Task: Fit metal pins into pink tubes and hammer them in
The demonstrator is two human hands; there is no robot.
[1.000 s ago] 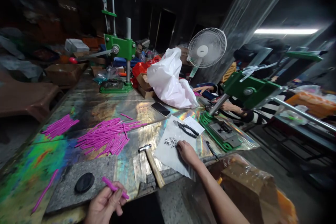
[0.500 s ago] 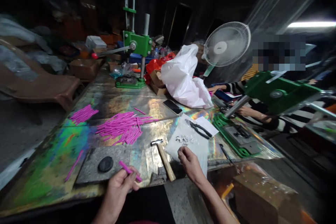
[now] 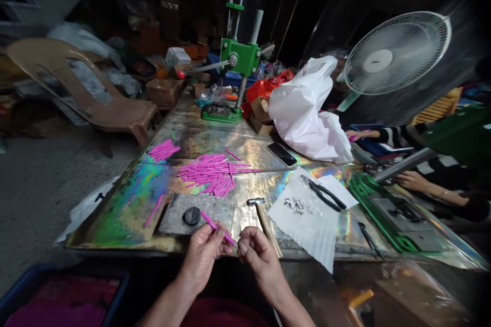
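Note:
My left hand [image 3: 201, 255] grips a short magenta rod-like piece [image 3: 207, 218] between thumb and fingers, slanted down to the right. Close to its lower end, my right hand [image 3: 261, 255] is pinched; whatever the fingertips hold is too small to make out. Just beyond my left hand, a round black disc [image 3: 192, 216] rests on a grey stone slab [image 3: 172, 213]. A hammer [image 3: 266, 222] with a wooden handle lies behind my right hand. To its right, small metal bits [image 3: 296, 205] and black-handled pliers [image 3: 326, 195] are on a white sheet [image 3: 316, 232].
Magenta pieces are heaped [image 3: 209, 171] mid-table, with a smaller bundle [image 3: 163, 150] to the left. Behind stand a green press [image 3: 240, 56], a white bag [image 3: 307, 112] and a phone [image 3: 282, 154]. At right, a co-worker's arm [image 3: 425, 189] is behind another green press [image 3: 383, 214].
My right hand has moved left from the metal bits to the end of the magenta piece. My left hand still holds that piece. The view has swung left.

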